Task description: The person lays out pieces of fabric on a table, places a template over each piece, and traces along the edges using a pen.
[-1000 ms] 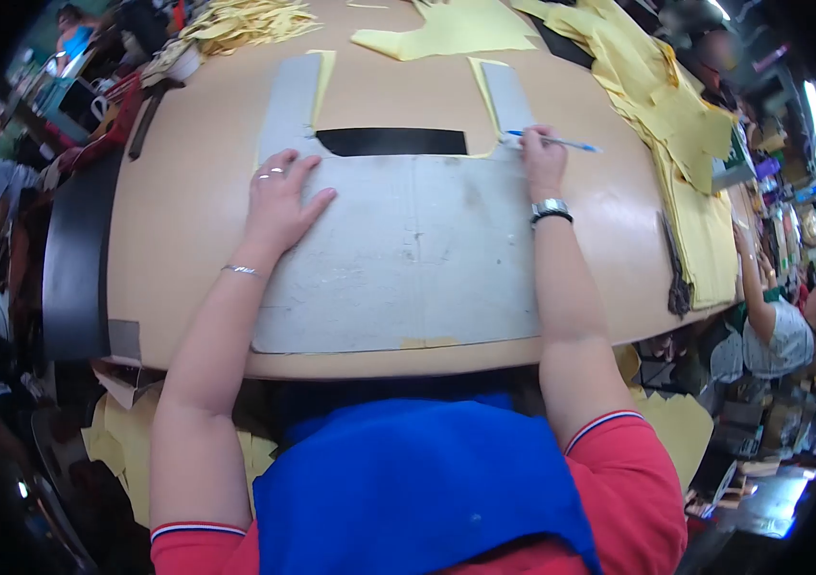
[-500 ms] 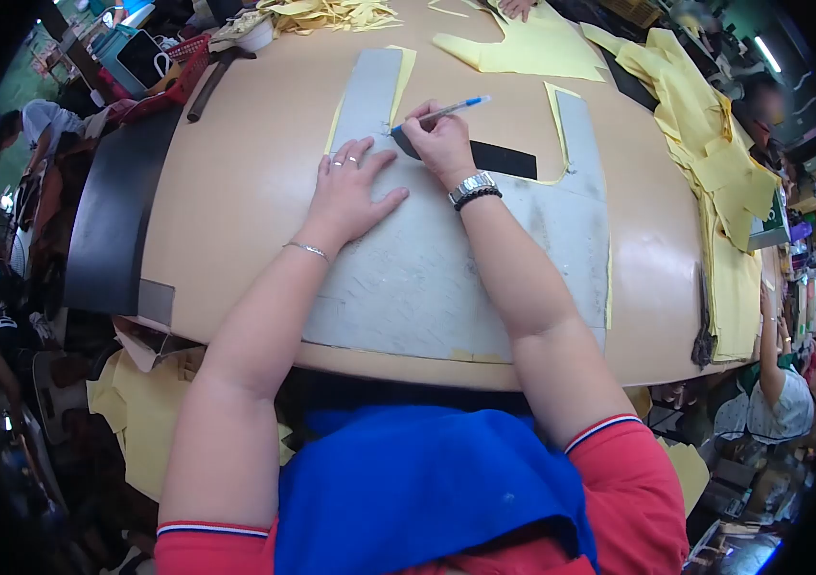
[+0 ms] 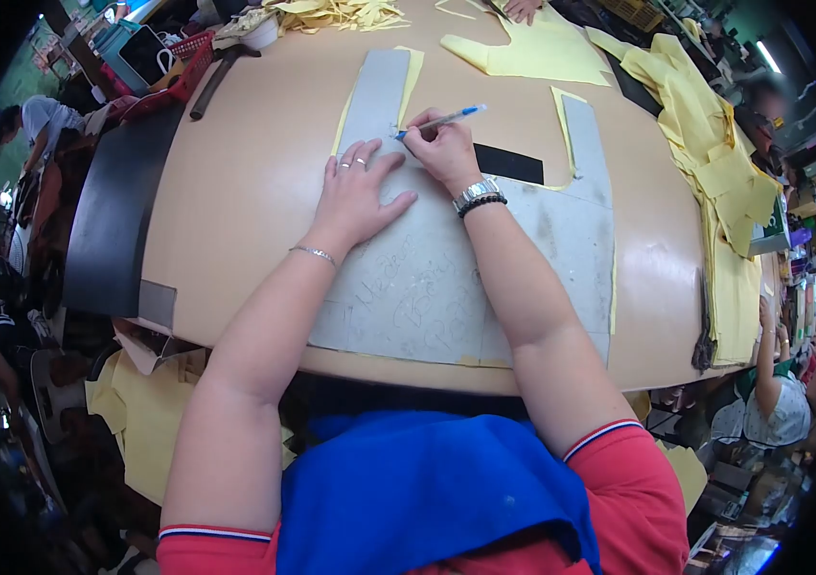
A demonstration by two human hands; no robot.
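A grey pattern template, U-shaped with handwriting on its lower part, lies over yellow sheet material whose edges show along its sides. My left hand rests flat on the template with fingers spread. In my right hand is a blue-capped ballpoint pen, its tip down at the inner edge of the template's left arm. A black strip lies in the template's notch, partly hidden behind my right hand.
A hammer lies at the table's far left beside a red basket. Yellow scraps are heaped at the back. Yellow sheets line the right edge. Another person's hand touches a yellow piece. A black sheet covers the left edge.
The view has shifted slightly, and handwriting on the template is now visible. My right hand keeps the pen at nearly the same spot; my left hand stays flat.
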